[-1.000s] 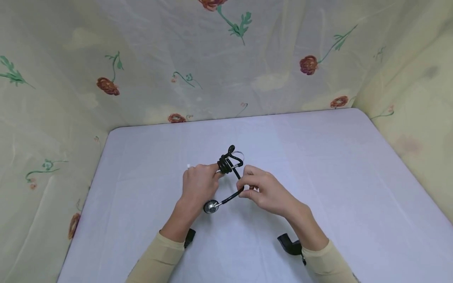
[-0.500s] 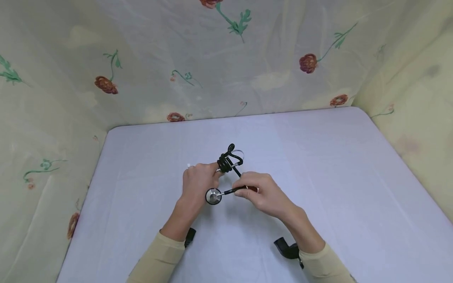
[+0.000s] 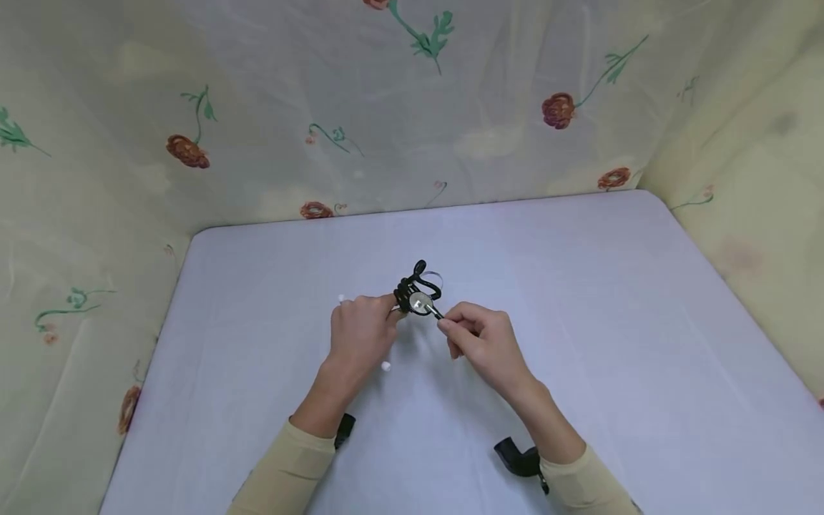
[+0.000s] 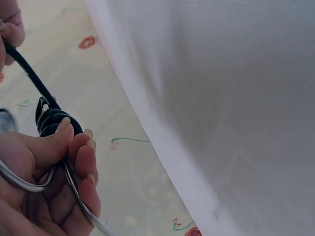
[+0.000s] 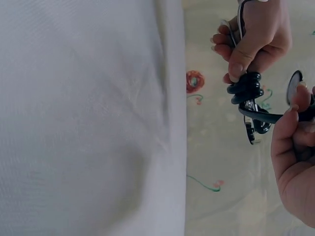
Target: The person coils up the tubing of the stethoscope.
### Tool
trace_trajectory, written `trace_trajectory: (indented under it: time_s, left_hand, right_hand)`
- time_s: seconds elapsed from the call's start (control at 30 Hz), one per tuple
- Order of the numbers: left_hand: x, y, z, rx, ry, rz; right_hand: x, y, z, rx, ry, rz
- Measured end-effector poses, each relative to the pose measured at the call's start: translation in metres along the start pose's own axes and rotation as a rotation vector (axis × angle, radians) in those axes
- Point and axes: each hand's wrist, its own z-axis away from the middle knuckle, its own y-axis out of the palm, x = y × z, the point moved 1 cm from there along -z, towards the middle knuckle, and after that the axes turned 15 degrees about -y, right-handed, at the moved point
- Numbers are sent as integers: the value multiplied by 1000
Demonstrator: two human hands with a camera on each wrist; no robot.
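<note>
A stethoscope with black tubing (image 5: 246, 88) wound in several turns around its metal ear tubes (image 4: 78, 191) is held above the table. My left hand (image 3: 362, 332) grips the ear tubes, its thumb against the coil in the left wrist view. Between thumb and fingers my right hand (image 3: 486, 343) pinches the free end of the tubing near the chest piece. That round silver chest piece (image 3: 421, 303) appears in front of the coil in the head view. White eartips (image 3: 385, 366) show either side of the left hand. A tubing loop (image 3: 420, 268) sticks up beyond the coil.
The table (image 3: 579, 286) wears a white cloth, and its far edge meets a curtain (image 3: 386, 107) printed with flowers. A similar curtain hangs at each side. A black wrist mount (image 3: 518, 458) juts from the right wrist, another (image 3: 345, 430) from the left.
My right hand has turned and swung the chest piece from beside the left wrist up and away to the coil. The left hand keeps its grip in nearly the same place.
</note>
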Motion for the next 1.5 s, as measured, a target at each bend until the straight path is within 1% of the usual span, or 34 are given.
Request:
trace_trajectory:
  time_s: [0.1,0.17,0.3,0.5,0.73,0.8,0.93,1.1,1.17,1.27,1.5]
  left_hand:
    - [0,0,1,-21,17,-6]
    - [-1,0,1,-20,21,-12]
    - [-2,-1,2,-28,29,-13]
    - [-3,-3,5,-50,44,-4]
    - [-4,-5,7,-58,61,-18]
    - [-4,-6,8,-64,69,-29]
    - [-6,-7,10,-78,91,-51]
    - [-7,-8,12,-94,105,-68]
    - [-7,-7,12,-102,106,-76]
    - [-7,-7,14,-118,116,-77]
    - [-9,-5,16,-187,173,-86]
  right_hand:
    - [-15,1,2,-23,39,-17]
    - [-24,3,4,-33,49,-15]
    - [-31,5,4,-55,58,3]
    - [-27,7,2,-88,82,23]
    - [0,7,-3,-116,120,19]
    - [2,7,-4,-131,126,35]
    - [-10,11,-3,-153,128,69]
    - [-27,17,-2,-154,109,136]
    - [-28,18,-2,-163,101,158]
    - [-27,18,-3,-185,112,179]
    - [-28,16,-8,-235,157,237]
